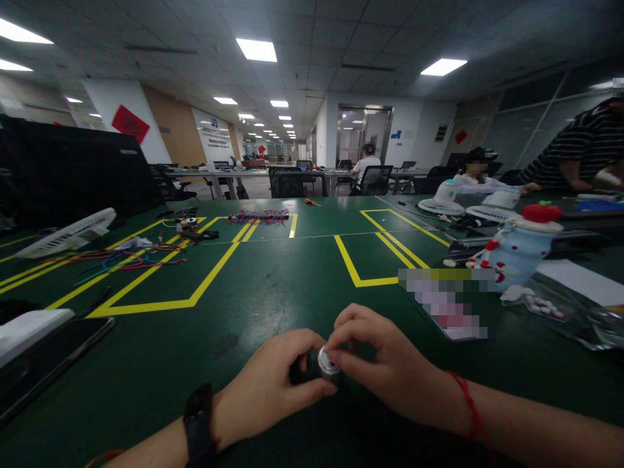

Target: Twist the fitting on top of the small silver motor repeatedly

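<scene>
Both hands, left (266, 387) and right (385, 364), pinch a small ridged metal cylinder (327, 361)

Dark green table (273, 286) lined with yellow tape rectangles (160, 279), silver-and-black small part (327, 361) at lower centre, black wristband (199, 422) lower left, red string bracelet (468, 406) lower right, pale blue doll (521, 250) with red dots and red cap at right.

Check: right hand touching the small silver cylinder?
Touching. The head view shows the right hand with thumb and fingertips closed on the silver cylinder's end, while the left hand holds its dark body.
</scene>
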The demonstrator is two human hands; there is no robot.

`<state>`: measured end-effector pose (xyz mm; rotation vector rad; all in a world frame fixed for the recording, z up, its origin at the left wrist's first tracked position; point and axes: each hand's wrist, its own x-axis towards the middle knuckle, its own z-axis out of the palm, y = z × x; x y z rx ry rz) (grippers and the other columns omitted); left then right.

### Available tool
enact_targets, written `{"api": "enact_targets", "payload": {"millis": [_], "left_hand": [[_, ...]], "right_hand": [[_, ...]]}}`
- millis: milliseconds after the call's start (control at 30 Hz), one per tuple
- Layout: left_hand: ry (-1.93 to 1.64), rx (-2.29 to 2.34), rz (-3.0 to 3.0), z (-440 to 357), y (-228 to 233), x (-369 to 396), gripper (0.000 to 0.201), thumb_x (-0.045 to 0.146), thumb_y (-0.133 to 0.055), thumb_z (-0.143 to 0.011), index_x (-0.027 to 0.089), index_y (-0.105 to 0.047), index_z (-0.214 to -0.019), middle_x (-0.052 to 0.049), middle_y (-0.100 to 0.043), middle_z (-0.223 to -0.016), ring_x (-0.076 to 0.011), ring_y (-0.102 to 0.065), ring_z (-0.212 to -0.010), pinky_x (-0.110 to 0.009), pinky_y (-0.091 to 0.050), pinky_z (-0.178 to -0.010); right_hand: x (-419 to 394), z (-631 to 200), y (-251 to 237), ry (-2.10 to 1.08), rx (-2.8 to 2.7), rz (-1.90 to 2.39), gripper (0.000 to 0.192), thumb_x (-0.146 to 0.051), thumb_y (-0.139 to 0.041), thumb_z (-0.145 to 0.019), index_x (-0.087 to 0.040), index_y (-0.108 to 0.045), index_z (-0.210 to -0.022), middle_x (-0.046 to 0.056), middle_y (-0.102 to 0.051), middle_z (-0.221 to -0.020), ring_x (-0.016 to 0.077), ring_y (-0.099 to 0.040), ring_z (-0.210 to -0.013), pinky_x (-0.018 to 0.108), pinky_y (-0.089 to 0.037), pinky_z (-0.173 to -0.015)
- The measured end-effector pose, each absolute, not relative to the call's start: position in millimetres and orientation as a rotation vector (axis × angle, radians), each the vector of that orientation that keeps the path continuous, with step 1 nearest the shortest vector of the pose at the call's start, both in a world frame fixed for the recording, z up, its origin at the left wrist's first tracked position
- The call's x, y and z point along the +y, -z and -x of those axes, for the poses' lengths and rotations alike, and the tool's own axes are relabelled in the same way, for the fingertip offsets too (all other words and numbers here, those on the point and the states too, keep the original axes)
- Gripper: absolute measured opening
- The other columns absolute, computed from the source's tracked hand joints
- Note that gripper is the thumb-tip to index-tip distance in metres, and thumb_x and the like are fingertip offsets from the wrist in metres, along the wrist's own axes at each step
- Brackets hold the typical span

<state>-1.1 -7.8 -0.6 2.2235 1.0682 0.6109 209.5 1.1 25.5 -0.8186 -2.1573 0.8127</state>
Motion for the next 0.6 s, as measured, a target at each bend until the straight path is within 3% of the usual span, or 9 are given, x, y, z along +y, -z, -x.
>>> {"api": "enact_targets", "payload": {"millis": [400, 600], "left_hand": [[-0.609, 1.083, -2.215, 1.1, -2.2, -8.3, 0.020, 0.033, -0.070, -0.083, 0.020, -0.061, -0.095, 0.001, -0.060, -0.083, -0.0152, -0.051, -0.072, -0.024, -0.038, -0.063], [-0.612, 1.059, -2.196, 2.2, -6.0, -10.0, 0.019, 0.028, -0.070, -0.081, 0.021, -0.062, -0.097, 0.001, -0.062, -0.087, -0.0153, -0.052, -0.075, -0.024, -0.038, -0.065]], "right_hand": [[9.5, -221.7, -21.8, -0.816, -2.064, 0.808, 0.009, -0.024, -0.057, -0.091, -0.018, -0.063, -0.089, 0.001, -0.056, -0.090, 0.0124, -0.054, -0.084, 0.026, -0.044, -0.075], [18.9, -244.2, -9.0, -0.850, -2.465, 0.899, 0.007, -0.024, -0.064, -0.087, -0.018, -0.068, -0.087, 0.003, -0.059, -0.099, 0.0171, -0.052, -0.096, 0.031, -0.042, -0.085]]}}
